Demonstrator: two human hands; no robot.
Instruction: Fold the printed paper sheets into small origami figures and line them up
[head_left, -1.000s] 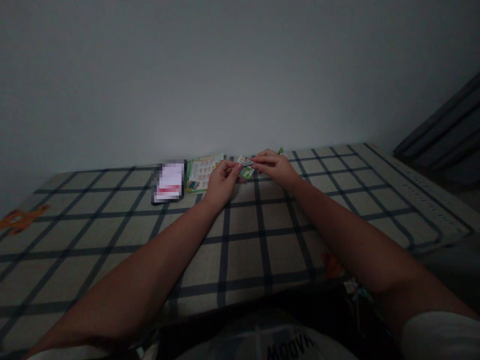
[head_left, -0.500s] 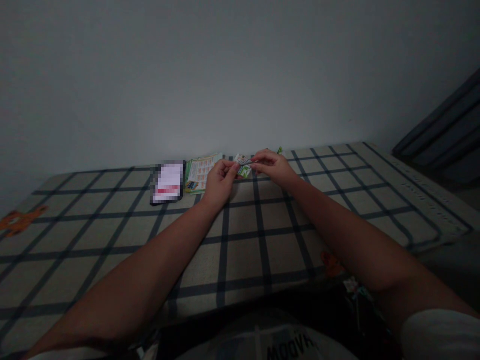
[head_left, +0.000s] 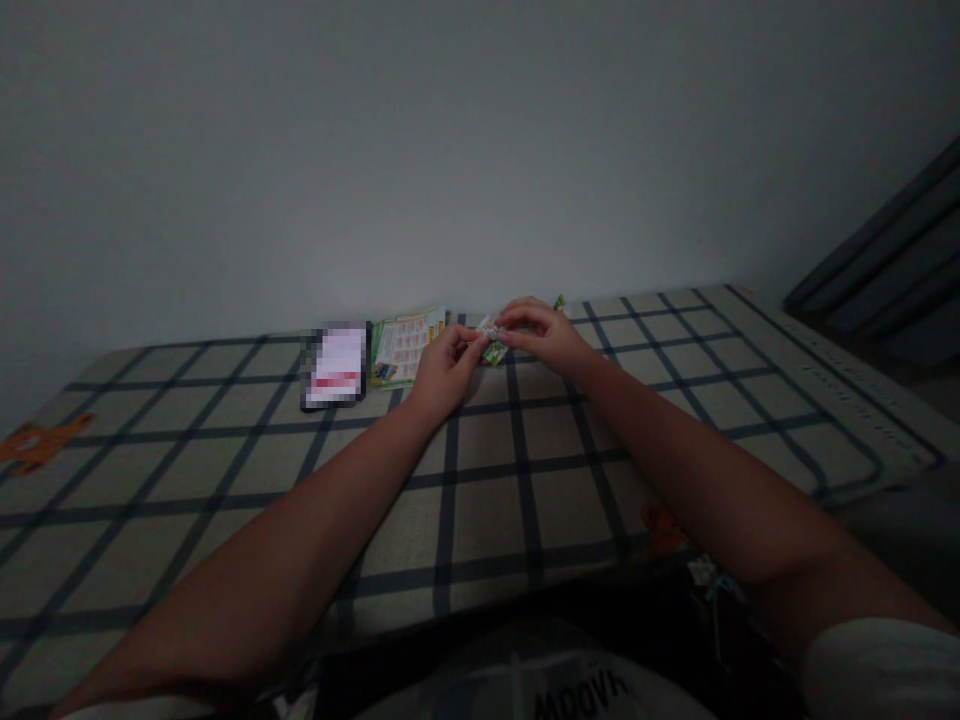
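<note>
A small green-and-white printed packet [head_left: 493, 353] is held just above the checked cloth, between my two hands. My left hand [head_left: 448, 365] pinches its left side between thumb and fingers. From the right, the thumb and fingertips of my right hand [head_left: 546, 337] close on its upper right part, where a white printed flap shows. Its exact kind is too small and dim to make out. Behind my right hand a bit of green [head_left: 559, 301] sticks out, mostly hidden.
Printed leaflets [head_left: 409, 340] lie left of my left hand, partly under it. Beside them is a phone [head_left: 337, 365] with a lit, blurred screen. A checked cloth [head_left: 480, 500] covers the table up to a grey wall [head_left: 480, 150]. Dark folded fabric [head_left: 892, 270] hangs at the right.
Both hands have come closer together at the packet. My left hand has shifted slightly right, and the dark thin strip seen between the hands earlier no longer shows.
</note>
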